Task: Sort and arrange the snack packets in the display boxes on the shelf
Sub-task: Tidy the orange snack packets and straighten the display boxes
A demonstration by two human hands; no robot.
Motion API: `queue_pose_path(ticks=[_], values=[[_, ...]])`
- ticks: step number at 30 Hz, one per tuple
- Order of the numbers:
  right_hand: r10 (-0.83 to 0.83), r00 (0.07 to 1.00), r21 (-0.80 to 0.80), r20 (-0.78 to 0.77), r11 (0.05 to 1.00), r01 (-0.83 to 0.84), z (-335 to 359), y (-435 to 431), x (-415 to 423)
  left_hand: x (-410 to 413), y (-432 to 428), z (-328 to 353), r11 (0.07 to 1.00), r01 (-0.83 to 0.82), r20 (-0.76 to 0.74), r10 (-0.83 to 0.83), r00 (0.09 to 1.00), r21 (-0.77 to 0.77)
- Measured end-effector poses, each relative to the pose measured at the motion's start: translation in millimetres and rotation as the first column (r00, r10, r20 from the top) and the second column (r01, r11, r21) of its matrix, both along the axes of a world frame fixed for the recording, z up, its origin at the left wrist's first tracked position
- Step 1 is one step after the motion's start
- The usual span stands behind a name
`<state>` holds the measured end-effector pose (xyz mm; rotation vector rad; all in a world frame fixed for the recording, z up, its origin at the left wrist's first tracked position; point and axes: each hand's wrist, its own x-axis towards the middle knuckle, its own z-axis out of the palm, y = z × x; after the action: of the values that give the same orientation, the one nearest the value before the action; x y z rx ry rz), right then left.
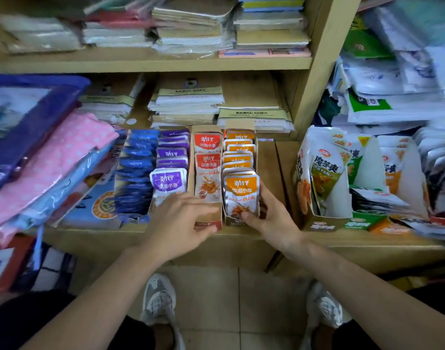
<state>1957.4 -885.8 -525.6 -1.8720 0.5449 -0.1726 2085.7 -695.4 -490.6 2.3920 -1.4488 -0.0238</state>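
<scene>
Pinching the front orange packet (241, 195) in the orange box (256, 147), the right hand (269, 218) looks likely to topple the upright row just behind its fingers, since the left hand (181, 223) rests loosely open on the red box (191, 168) beside it, bracing nothing.

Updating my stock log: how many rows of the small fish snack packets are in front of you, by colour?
Blue row: 1
Purple row: 1
Red row: 1
Orange row: 1
Total: 4
</scene>
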Motion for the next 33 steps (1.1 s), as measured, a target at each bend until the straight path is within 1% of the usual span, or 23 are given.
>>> queue_pose_path(ticks=[1,3,9,13,16,17,18,20,21,23,24,26,27,29,31,33], values=[[0.011,1.0,0.003,-0.002,1.0,-0.011,0,2,0,-1,0,-4,0.999,0.015,0.051,-0.017,0.999,0.048],[0.015,1.0,0.01,0.003,1.0,-0.015,2,6,-1,0,0,-10,0.998,0.009,0.118,-0.015,0.993,0.058],[0.018,1.0,-0.012,0.01,1.0,-0.018,2,12,-6,1,0,-16,0.998,-0.012,0.157,0.002,0.988,0.059],[0.046,0.999,-0.03,0.019,0.998,-0.046,-1,8,-11,2,-1,-20,0.999,0.02,0.167,-0.025,0.986,0.03],[-0.022,0.997,0.006,0.071,1.0,0.021,5,6,-10,5,2,-16,0.998,0.055,0.189,-0.055,0.98,0.008],[-0.049,0.993,-0.015,0.107,0.999,0.051,9,6,-9,8,4,-15,0.997,0.072,0.197,-0.074,0.978,0.017],[-0.071,0.986,-0.076,0.151,0.994,0.083,14,5,-9,10,7,-14,0.995,0.09,0.2,-0.095,0.975,0.033],[-0.067,0.97,-0.287,0.234,0.949,0.135,26,3,-8,13,15,-13,0.991,0.12,0.2,-0.13,0.971,0.059],[-0.024,0.964,-0.409,0.265,0.903,0.135,31,1,-7,13,19,-14,0.99,0.129,0.208,-0.139,0.968,0.061],[0.156,0.944,-0.655,0.291,0.752,0.078,43,-6,-4,11,25,-17,0.99,0.13,0.226,-0.137,0.964,0.044],[0.265,0.929,-0.751,0.259,0.66,0.021,48,-10,0,9,27,-19,0.992,0.125,0.225,-0.127,0.966,0.021],[0.437,0.893,-0.861,0.107,0.491,-0.137,61,-15,15,4,28,-25,0.992,0.124,0.239,-0.115,0.964,-0.026],[0.502,0.865,-0.889,0.005,0.399,-0.226,69,-16,26,2,27,-28,0.99,0.132,0.24,-0.119,0.963,-0.04],[0.573,0.78,-0.892,-0.251,0.175,-0.416,85,-10,49,-1,26,-32,0.987,0.144,0.248,-0.122,0.961,-0.07],[0.543,0.665,-0.809,-0.513,-0.047,-0.586,97,1,70,-1,27,-36,0.985,0.139,0.263,-0.107,0.959,-0.106],[0.472,0.546,-0.698,-0.692,-0.242,-0.674,101,13,81,-2,32,-44,0.981,0.145,0.218,-0.114,0.969,-0.131]])
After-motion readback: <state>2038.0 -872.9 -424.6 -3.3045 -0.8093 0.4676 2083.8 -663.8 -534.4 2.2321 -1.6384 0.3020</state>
